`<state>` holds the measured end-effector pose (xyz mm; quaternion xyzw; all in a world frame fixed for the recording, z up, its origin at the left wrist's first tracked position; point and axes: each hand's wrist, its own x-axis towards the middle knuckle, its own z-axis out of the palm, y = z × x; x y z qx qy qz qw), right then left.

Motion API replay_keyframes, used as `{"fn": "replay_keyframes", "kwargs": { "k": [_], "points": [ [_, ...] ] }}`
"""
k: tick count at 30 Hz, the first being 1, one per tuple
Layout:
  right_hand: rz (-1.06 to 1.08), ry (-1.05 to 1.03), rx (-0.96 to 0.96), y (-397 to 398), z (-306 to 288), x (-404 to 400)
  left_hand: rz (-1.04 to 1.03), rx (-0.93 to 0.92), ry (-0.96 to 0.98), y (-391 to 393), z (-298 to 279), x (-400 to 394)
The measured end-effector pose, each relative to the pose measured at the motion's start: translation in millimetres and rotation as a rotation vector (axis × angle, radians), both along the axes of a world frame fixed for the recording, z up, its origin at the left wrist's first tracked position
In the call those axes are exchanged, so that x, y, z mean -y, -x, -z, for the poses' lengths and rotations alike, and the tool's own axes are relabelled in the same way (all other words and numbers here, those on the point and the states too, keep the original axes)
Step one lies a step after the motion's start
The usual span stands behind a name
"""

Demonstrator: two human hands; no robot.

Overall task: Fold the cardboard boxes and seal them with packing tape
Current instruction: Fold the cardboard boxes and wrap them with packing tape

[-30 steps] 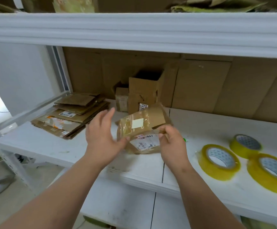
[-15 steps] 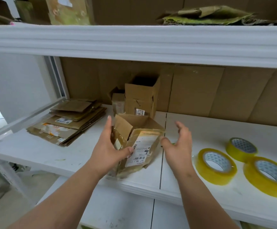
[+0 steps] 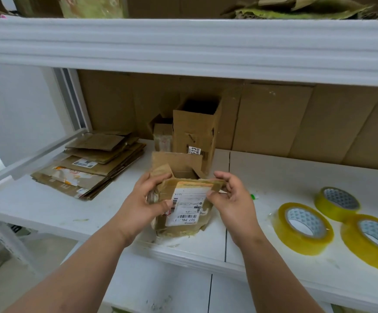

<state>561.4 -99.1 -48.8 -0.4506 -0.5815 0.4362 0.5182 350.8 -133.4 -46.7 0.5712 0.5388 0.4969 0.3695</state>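
Both hands steady a small cardboard box (image 3: 183,206) standing at the shelf's (image 3: 48,213) front edge: the left hand (image 3: 147,199) grips its side with curled fingers, and the right hand (image 3: 230,199) pinches the near flap, probably to fold it shut. Its shipping label reads "507 P8", upside down. Three rolls of yellow tape (image 3: 303,227) wait nearby on the right. Behind, a taller open box (image 3: 197,132) shows "13"; flattened boxes (image 3: 93,163) are stacked at left.
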Motion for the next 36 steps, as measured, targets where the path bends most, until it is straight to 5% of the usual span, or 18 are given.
{"fn": "replay_keyframes", "kwargs": {
  "k": [5, 14, 28, 36],
  "points": [
    [-0.006, -0.037, 0.157, 12, 0, -1, -0.023, 0.090, 0.019, 5, -10, 6],
    [0.026, 0.012, 0.079, 24, 2, -21, -0.044, 0.240, 0.035, 14, -2, 2],
    [-0.379, 0.186, -0.067, 14, 12, -35, -0.088, 0.143, 0.083, 24, 2, -16],
    [-0.229, 0.050, -0.065, 3, -7, -34, -0.125, 0.100, 0.044, 6, -24, -35]
  ]
}}
